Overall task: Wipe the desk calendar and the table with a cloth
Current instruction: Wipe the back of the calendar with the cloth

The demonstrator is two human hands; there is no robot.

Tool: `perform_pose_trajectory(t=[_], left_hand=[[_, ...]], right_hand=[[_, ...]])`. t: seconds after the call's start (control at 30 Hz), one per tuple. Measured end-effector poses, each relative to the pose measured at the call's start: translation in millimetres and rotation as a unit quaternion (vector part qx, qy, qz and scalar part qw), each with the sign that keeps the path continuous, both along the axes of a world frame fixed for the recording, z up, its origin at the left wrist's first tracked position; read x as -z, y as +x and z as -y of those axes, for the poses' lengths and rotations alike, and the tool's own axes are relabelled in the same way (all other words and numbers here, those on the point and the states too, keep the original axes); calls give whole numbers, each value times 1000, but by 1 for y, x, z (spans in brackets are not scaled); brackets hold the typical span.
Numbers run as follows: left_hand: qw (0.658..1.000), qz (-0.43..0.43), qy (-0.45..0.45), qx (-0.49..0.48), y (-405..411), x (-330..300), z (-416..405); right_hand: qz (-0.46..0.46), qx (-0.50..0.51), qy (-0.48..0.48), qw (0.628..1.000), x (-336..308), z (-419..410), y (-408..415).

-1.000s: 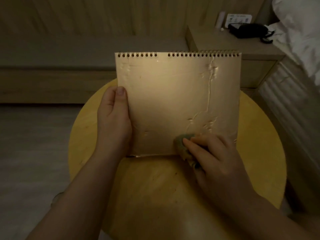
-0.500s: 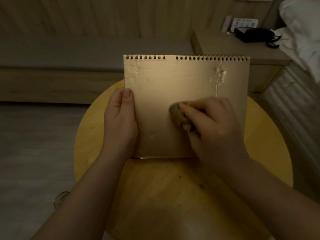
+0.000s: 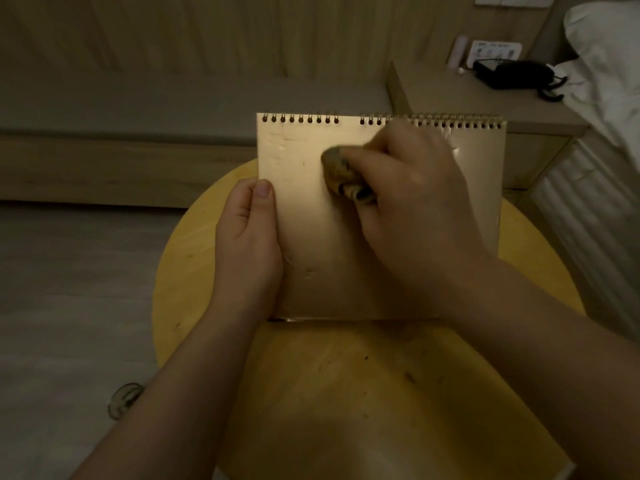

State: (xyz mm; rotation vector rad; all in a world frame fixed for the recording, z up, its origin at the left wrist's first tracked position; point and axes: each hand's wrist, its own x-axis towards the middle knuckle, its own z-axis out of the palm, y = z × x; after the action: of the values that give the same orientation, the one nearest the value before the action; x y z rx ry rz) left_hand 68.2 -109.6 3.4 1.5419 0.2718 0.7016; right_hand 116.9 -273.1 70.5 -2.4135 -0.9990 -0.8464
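Table [image 3: 194,271]: round, yellow wood, dark specks near front.
Left hand [image 3: 247,244]: grips calendar's left edge, thumb flat on its face, fingers behind.
Calendar [image 3: 311,244]: upright on table, spiral binding on top, blank creased face toward camera.
Cloth [image 3: 337,171]: wadded, pressed to calendar's upper middle.
Right hand [image 3: 412,199]: fingers curled round cloth.

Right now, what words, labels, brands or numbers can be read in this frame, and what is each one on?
None can be read.
Desk calendar: the side facing the camera is blank, no print.
White card on the side cabinet: rows of printing, too small and blurred to read.
Black telephone: no legible marking.
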Motion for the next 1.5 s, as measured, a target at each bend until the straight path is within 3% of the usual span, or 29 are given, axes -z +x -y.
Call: perform_pose_trajectory(t=[0.43,0.8,1.07,1.23,1.5], left_hand=[[1000,-3,-4,-3,1,-2,-1],[998,13,-41,48,0,-2,-2],[999,13,-18,41,-1,-1,-4],[998,21,-28,48,0,1,-5],[998,13,-31,48,0,-1,-5]], right_hand=[[-65,-62,-61,994,104,21,-94],[0,-45,3,999,30,-13,-33],[28,-2,-1,1000,-31,-44,19],[20,-40,0,999,-12,-40,1],[27,-60,-32,997,68,-15,-60]])
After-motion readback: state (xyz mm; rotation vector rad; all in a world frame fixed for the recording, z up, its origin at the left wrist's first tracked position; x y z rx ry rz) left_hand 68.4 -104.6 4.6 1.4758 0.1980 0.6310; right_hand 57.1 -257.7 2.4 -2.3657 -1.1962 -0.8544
